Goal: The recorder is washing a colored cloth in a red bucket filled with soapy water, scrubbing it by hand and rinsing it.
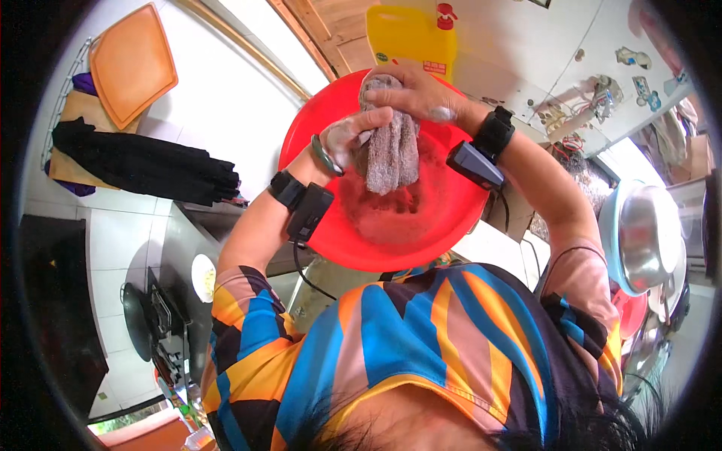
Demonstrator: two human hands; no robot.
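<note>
A wet grey cloth [393,155], folded lengthwise and frothy with suds, is held over a red plastic basin [316,225]. My left hand [352,135] grips its left side, with foam on the back of the hand and a dark bangle at the wrist. Around the upper end of the cloth curls my right hand [409,93], a patch of foam near its wrist. Below the cloth, murky water [389,220] lies in the basin. The fingers behind the cloth are partly hidden.
A yellow plastic jug [412,39] with a red cap stands beyond the basin. An orange cutting board [134,65] and a black cloth [146,160] are at the left. A white plate [203,277] lies on the dark counter. Steel bowl [648,237] stands at right.
</note>
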